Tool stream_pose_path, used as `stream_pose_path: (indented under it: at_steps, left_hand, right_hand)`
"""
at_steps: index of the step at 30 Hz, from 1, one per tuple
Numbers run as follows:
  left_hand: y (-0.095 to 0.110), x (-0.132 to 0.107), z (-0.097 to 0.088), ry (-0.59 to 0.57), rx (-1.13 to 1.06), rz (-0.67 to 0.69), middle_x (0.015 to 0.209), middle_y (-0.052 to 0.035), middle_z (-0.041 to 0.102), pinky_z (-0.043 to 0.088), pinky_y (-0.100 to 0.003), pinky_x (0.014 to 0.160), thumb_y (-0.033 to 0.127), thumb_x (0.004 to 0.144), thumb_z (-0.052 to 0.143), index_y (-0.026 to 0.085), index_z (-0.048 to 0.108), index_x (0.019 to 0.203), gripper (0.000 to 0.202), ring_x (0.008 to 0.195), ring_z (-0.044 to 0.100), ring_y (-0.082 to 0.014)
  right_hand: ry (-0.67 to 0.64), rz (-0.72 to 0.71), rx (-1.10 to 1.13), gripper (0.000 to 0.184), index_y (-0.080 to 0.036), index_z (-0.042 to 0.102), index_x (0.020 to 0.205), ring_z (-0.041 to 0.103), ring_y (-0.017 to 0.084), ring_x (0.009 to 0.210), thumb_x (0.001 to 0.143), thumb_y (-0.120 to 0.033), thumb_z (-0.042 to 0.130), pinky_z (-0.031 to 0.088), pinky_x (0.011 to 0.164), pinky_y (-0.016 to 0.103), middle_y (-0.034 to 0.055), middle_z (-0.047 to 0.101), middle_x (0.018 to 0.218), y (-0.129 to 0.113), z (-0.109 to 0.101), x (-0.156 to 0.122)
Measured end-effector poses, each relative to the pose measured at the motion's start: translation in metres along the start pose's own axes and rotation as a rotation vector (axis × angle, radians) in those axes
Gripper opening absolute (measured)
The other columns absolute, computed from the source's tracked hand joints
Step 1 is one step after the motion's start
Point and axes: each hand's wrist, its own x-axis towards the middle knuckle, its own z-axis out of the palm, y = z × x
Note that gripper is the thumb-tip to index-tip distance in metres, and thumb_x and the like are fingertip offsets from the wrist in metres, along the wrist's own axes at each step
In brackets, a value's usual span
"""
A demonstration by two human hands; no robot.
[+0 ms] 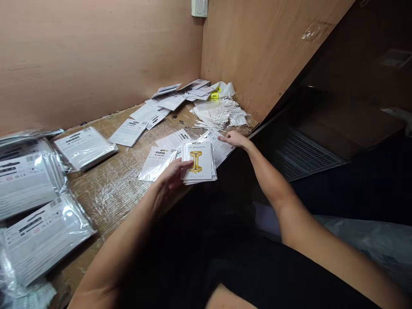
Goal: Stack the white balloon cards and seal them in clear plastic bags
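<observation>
My left hand (pixel 170 180) grips a small stack of foil balloon packets (pixel 198 163); the top one shows a gold letter I on a white card. My right hand (pixel 234 138) reaches past it, fingers curled down onto a loose packet (pixel 222 148) lying at the table's near edge. More white packets (pixel 157 161) lie flat just left of the held stack.
A wooden table (pixel 112 189) covered in clear tape fills a plywood corner. Stacks of plastic-wrapped packets (pixel 35 206) sit at the left. Scattered packets (pixel 151 113) and a pile of white straws (pixel 222 113) lie toward the back corner. A dark grille (pixel 302 156) is at right.
</observation>
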Motion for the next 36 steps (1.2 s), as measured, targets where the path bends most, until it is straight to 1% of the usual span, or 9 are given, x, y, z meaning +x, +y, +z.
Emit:
stream_pose_path:
  at_steps: [4,8,13,17,20,23,28,32,36]
  left_hand:
    - [-0.003,0.001,0.008,0.048,-0.089,0.001,0.107,-0.0173,0.086,0.072,-0.052,0.094,0.016,0.078,0.080,0.011,0.073,0.131,0.053,0.108,0.084,-0.0400]
    - [-0.010,0.008,0.004,0.043,-0.140,0.021,0.111,-0.0175,0.086,0.072,-0.053,0.096,0.015,0.079,0.078,0.011,0.072,0.134,0.055,0.107,0.084,-0.0384]
    - [0.002,0.015,-0.014,0.168,-0.282,0.155,0.105,-0.0154,0.085,0.072,-0.054,0.093,0.014,0.076,0.076,0.011,0.071,0.130,0.055,0.100,0.084,-0.0361]
    - [0.014,0.017,-0.022,0.316,-0.299,0.428,0.110,-0.0062,0.085,0.071,-0.051,0.096,0.012,0.071,0.080,0.022,0.069,0.133,0.064,0.103,0.083,-0.0318]
    - [0.014,0.016,-0.018,0.370,-0.307,0.552,0.114,-0.0029,0.085,0.071,-0.050,0.096,0.030,0.078,0.089,0.028,0.068,0.133,0.059,0.107,0.083,-0.0310]
    - [0.019,0.010,-0.018,0.256,-0.273,0.628,0.118,-0.0097,0.084,0.070,-0.050,0.098,0.064,0.081,0.090,0.023,0.072,0.128,0.065,0.117,0.080,-0.0355]
    - [0.065,-0.017,-0.071,0.413,-0.026,0.931,0.118,-0.0091,0.085,0.066,-0.051,0.108,0.049,0.058,0.108,0.019,0.074,0.115,0.073,0.130,0.075,-0.0368]
    - [0.104,-0.044,-0.136,0.642,0.023,1.075,0.117,-0.0061,0.082,0.055,-0.048,0.115,0.056,0.096,0.078,0.015,0.068,0.118,0.048,0.152,0.059,-0.0258]
    - [0.112,-0.052,-0.160,0.893,0.103,1.145,0.118,-0.0041,0.078,0.049,-0.045,0.110,0.042,0.108,0.068,0.011,0.060,0.124,0.036,0.153,0.055,-0.0213]
  right_hand:
    - [-0.127,-0.040,0.318,0.067,-0.020,0.061,0.070,0.055,0.015,0.064,0.063,-0.076,0.096,0.038,0.056,0.025,-0.0019,0.060,0.064,-0.011,0.009,-0.010]
    - [-0.267,-0.034,0.678,0.063,-0.017,0.075,0.087,0.067,0.018,0.071,0.049,-0.056,0.108,0.052,0.062,0.025,0.0033,0.079,0.081,-0.022,0.008,-0.017]
    - [-0.321,0.057,0.806,0.063,-0.012,0.079,0.092,0.072,0.021,0.066,0.050,-0.049,0.108,0.059,0.063,0.031,0.0110,0.082,0.081,0.008,-0.041,-0.031]
    - [-0.188,-0.115,0.982,0.068,-0.018,0.078,0.111,0.080,0.033,0.092,0.062,-0.058,0.101,0.067,0.081,0.042,0.0145,0.085,0.098,0.011,-0.057,-0.055]
    - [-0.101,-0.327,1.024,0.075,-0.019,0.071,0.129,0.079,0.036,0.111,0.074,-0.065,0.093,0.066,0.096,0.049,0.0151,0.084,0.114,-0.032,-0.029,-0.063]
    - [-0.097,-0.546,0.929,0.078,-0.017,0.066,0.137,0.077,0.034,0.116,0.083,-0.071,0.084,0.063,0.104,0.049,0.0159,0.080,0.128,-0.105,0.013,-0.050]
    - [0.034,-0.727,0.483,0.068,-0.016,0.064,0.140,0.068,0.034,0.127,0.105,-0.074,0.056,0.055,0.114,0.055,0.0175,0.075,0.135,-0.218,0.048,-0.014]
    - [0.039,-0.610,0.025,0.078,-0.011,0.070,0.132,0.060,0.043,0.137,0.095,-0.081,0.067,0.048,0.119,0.064,0.0258,0.069,0.141,-0.251,0.069,-0.006]
    - [-0.137,-0.440,-0.261,0.083,-0.008,0.072,0.122,0.059,0.050,0.138,0.067,-0.066,0.098,0.049,0.116,0.065,0.0310,0.065,0.145,-0.246,0.093,-0.001]
